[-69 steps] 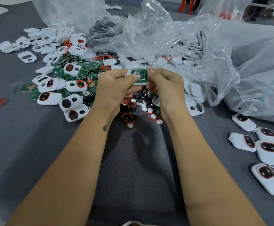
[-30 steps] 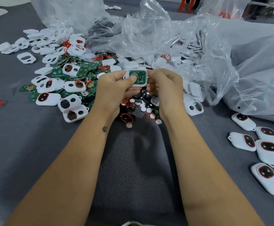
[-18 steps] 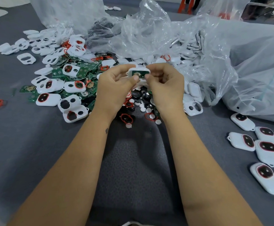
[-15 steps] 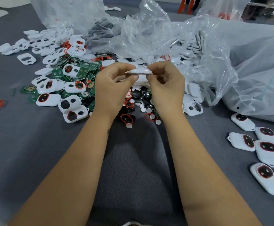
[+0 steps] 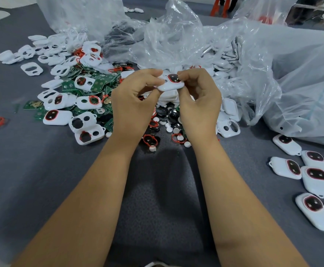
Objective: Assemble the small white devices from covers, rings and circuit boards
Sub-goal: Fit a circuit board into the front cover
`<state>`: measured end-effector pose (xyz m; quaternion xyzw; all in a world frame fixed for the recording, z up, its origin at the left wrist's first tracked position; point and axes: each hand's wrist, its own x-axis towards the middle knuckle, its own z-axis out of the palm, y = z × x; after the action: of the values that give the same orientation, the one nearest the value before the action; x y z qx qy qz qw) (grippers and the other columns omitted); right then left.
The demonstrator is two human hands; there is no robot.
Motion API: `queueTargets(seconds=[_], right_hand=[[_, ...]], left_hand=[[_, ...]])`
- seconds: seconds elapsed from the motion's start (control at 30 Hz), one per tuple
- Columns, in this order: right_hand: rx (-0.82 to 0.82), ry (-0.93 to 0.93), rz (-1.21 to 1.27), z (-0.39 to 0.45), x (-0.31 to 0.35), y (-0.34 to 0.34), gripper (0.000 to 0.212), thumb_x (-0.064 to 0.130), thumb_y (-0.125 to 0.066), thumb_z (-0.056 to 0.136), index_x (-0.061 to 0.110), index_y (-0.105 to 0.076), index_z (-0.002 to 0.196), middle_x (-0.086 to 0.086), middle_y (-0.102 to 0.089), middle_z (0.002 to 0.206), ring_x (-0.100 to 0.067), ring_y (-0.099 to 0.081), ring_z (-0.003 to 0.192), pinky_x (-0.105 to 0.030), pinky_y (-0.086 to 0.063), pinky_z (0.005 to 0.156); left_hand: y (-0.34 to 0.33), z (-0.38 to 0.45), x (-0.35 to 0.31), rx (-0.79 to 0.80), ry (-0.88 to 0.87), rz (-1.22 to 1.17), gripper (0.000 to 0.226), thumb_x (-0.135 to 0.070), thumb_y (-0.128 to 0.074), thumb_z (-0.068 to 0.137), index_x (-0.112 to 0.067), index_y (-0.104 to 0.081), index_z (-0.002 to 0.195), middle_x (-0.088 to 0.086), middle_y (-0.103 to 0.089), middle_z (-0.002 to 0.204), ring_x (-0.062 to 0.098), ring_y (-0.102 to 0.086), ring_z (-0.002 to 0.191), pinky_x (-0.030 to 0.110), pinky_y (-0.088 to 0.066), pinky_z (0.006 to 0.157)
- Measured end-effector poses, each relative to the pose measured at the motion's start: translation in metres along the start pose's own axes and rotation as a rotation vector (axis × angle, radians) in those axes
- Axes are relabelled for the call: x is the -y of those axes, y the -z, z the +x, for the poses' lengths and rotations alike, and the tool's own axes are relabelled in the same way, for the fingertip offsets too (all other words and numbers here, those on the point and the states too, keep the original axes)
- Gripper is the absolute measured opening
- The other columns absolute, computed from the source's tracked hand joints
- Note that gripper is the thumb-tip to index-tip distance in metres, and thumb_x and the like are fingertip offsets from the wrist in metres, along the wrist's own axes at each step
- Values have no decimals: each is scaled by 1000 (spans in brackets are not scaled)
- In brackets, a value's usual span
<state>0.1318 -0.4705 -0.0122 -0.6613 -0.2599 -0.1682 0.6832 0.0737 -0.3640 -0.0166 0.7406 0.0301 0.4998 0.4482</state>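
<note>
We see two bare forearms running up from the bottom edge of the head view, with no sleeves on any part that shows. Our left hand [image 5: 133, 105] and right hand [image 5: 198, 102] are bare too: no gloves, no rings, no watch or band at either wrist. The fingernails that show look short and unpainted. At the very bottom edge, between the arms, sits a small pale sliver, too little to identify.

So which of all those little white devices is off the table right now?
The white device pinched between the left hand and right hand, red-ringed window up. The finished devices at right lie on the grey table.
</note>
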Motion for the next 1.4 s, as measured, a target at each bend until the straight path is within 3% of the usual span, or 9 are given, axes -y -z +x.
queueTargets(seconds=[0.2,0.37,0.53,0.63,0.73,0.9,1.0,1.23,1.4], right_hand=[[-4,78,-27,-2,2,0,29,-9,-54,83,17,-64,90,-2,-68,90,-16,-66,89,-34,-54,84],[13,36,-15,-2,5,2,26,-8,-55,83,17,-62,88,0,-66,86,-15,-64,84,-31,-53,78],[56,-146,4,2,6,2,31,0,-55,82,26,-66,95,3,-58,78,-9,-50,64,-19,-42,59],[126,-117,-46,1,3,4,39,2,-55,85,33,-68,104,9,-59,76,-5,-50,62,-18,-43,61],[175,-67,-111,-1,0,3,35,6,-56,88,29,-71,111,10,-64,90,3,-54,72,-13,-43,71],[260,111,-225,-1,-4,3,46,-1,-54,87,25,-67,122,1,-51,111,2,-52,86,-6,-41,75],[260,185,-301,-1,-5,3,46,-3,-54,83,25,-69,117,2,-48,116,0,-50,93,-2,-36,81],[271,225,-375,-1,0,3,24,-4,-56,68,11,-65,85,7,-52,104,-15,-53,103,-6,-36,85],[293,302,-404,-2,4,4,18,-3,-58,70,9,-65,81,4,-62,87,-16,-51,92,-18,-38,82]], left_hand=[[-1,-1,-3,-44,45,16,22,-2,-67,83,-23,-61,85,-14,-69,98,2,-67,99,27,-57,82],[0,1,-3,42,68,-6,17,-9,-70,85,-19,-70,98,-15,-67,96,2,-66,92,21,-54,79],[2,4,0,235,476,-364,9,-10,-68,89,-10,-71,97,2,-74,85,14,-70,81,26,-57,75],[5,7,1,245,667,-564,10,-14,-65,91,-7,-71,86,5,-71,79,16,-70,76,24,-56,71],[7,11,1,207,773,-684,16,-16,-63,94,-4,-69,84,7,-69,78,15,-68,68,23,-56,64],[10,12,1,226,846,-723,15,-18,-60,94,-8,-72,91,7,-74,89,16,-70,79,25,-56,67],[11,13,3,246,867,-714,16,-18,-57,96,-9,-71,96,7,-74,93,17,-71,87,28,-58,73],[9,12,5,248,840,-666,21,-18,-56,97,-10,-72,87,5,-73,87,19,-70,85,32,-57,78],[11,12,4,261,749,-560,32,-20,-55,98,-18,-77,74,1,-73,80,15,-71,81,27,-57,73]])
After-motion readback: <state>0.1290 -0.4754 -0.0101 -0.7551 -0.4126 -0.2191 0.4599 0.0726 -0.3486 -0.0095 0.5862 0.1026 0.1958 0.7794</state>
